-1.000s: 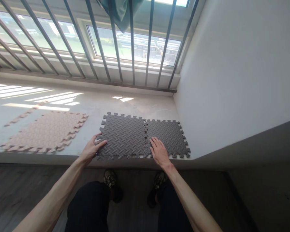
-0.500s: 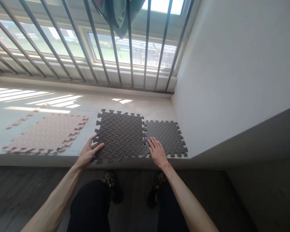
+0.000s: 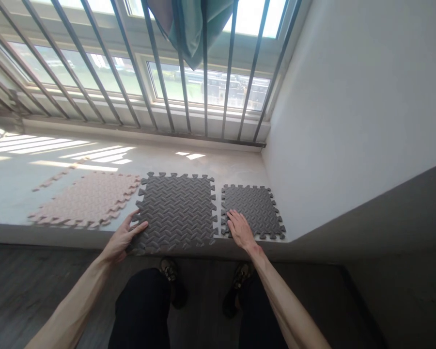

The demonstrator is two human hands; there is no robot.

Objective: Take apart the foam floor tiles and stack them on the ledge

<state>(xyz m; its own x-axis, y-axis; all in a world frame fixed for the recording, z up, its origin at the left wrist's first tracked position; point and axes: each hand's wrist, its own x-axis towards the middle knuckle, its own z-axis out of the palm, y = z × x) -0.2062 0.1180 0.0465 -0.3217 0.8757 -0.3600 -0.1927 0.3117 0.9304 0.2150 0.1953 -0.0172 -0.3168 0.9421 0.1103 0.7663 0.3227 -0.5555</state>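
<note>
At the left of the frame, a pink foam puzzle mat lies flat on the pale window ledge, with a thin pink edge strip lying loose just above it, partly in the bars of sunlight. The pink mat's toothed right edge comes just beside the left edge of the larger dark grey foam mat, which sits at centre frame with its near edge reaching the lip of the ledge. The left hand grips that larger mat at its lower left corner: the thumb lies on top of the herringbone surface and the fingers curl at the mat's edge, so the hold is a narrow pinch on the foam. To the right, a clear strip of bare ledge separates the larger mat from the smaller dark grey foam mat; their interlocking teeth face each other but are apart. The right hand lies palm down with fingers spread flat on the lower left part of the smaller mat, pressing rather than gripping. That mat sits near the white wall at the right. Along the top of the frame, metal window bars stand before the glass, and a teal cloth hangs at upper centre. No writing or brand mark can be read anywhere.
</note>
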